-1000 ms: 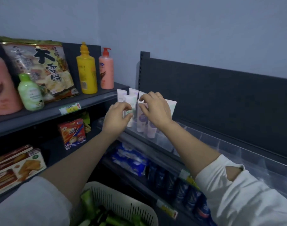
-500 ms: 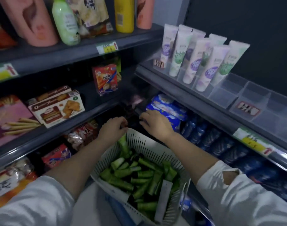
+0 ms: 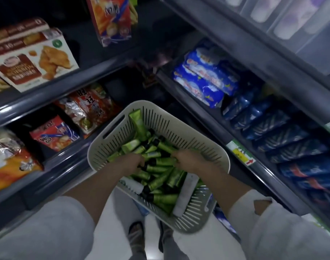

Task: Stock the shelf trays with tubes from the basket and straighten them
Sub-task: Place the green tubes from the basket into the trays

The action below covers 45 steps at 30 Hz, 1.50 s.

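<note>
Pick stage, mid-restock. Basket (image 3: 111, 139) at centre-bottom of frame, approx. full of green tubes (image 3: 160, 198).

Left hand (image 3: 129, 163): fingers curled down into the pile, can't tell if clamped on anything. Right hand (image 3: 191, 160): fingers look wrapped round a green tube.

Done so far: a few white tubes (image 3: 285, 27) standing in shelf trays (image 3: 310, 49), upper right. Left, by the look of it: most of the stocking + all straightening.

Room: shelf edges close on both sides of basket, upper-right shelf lip juts over the lift path. Clearest way out is straight up btwn the arms.
</note>
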Available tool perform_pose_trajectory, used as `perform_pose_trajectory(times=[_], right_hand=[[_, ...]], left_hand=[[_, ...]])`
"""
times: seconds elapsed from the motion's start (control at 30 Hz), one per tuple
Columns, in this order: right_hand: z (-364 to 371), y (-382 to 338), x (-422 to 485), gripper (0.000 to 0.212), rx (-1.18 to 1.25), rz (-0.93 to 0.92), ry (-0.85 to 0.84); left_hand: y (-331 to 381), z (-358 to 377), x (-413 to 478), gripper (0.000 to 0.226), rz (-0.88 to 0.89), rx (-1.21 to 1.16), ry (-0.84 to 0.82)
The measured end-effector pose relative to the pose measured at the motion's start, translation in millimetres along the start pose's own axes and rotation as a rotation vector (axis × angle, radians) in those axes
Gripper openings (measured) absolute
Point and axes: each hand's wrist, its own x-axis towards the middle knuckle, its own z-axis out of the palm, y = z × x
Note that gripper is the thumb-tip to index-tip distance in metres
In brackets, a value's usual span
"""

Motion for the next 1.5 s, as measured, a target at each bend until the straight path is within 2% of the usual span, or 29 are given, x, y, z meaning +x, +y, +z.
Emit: perform_pose_trajectory(times=[0.07,0.17,0.23,0.27,0.4,0.43,0.5,0.63,0.77,0.83,0.9,0.97,1.07,1.23,1.33,1.43,1.5], right_hand=[[16,9,2,0.027,-0.008,0.047,-0.056],[32,18,0,0.016,-0.018,0.096,-0.119],[39,19,-2,0.006,-0.046,0.113,-0.142],[41,18,-2,0.01,-0.048,0.126,-0.151],[51,16,-2,0.048,-0.029,0.163,-0.165],[51,16,-4,0.054,-0.022,0.179,-0.159],[51,16,-4,0.05,0.039,0.205,-0.152],[48,12,-5,0.029,0.283,0.236,-0.132],[46,-4,-9,0.034,0.499,0.196,-0.147],[47,-10,-9,0.04,0.558,0.178,-0.186],[47,-15,-7,0.04,0.495,0.146,-0.187],[47,-17,-7,0.038,0.465,0.117,-0.148],[39,-18,-9,0.042,0.528,0.12,-0.037],[13,-27,-6,0.02,0.613,0.182,0.216],[0,-33,-3,0.012,0.738,0.239,0.115],[-8,-36,-10,0.043,0.894,0.212,-0.057],[-8,-36,-14,0.052,0.882,0.182,-0.054]], left_hand=[[0,8,6,0.015,-0.016,0.041,-0.025],[-1,8,5,0.012,0.122,0.312,-0.17],[-3,12,6,0.027,0.049,0.264,-0.297],[-3,14,3,0.033,-0.007,0.228,-0.331],[-8,20,-1,0.006,-0.055,0.365,-0.29],[-9,21,1,0.014,-0.075,0.374,-0.273],[-8,21,3,0.028,-0.088,0.355,-0.262],[-1,20,3,0.02,-0.09,0.475,-0.284],[4,15,-7,0.025,-0.101,0.594,-0.334],[3,11,-7,0.029,-0.092,0.569,-0.397],[0,10,-4,0.029,-0.085,0.497,-0.428],[-2,5,-7,0.042,-0.082,0.44,-0.431],[-3,0,-15,0.052,-0.05,0.338,-0.402],[0,-9,-24,0.049,0.001,0.226,-0.342],[-2,-15,-28,0.046,0.063,0.176,-0.215],[1,-25,-30,0.037,0.099,0.043,-0.099],[7,-31,-34,0.037,0.098,-0.06,-0.006]])
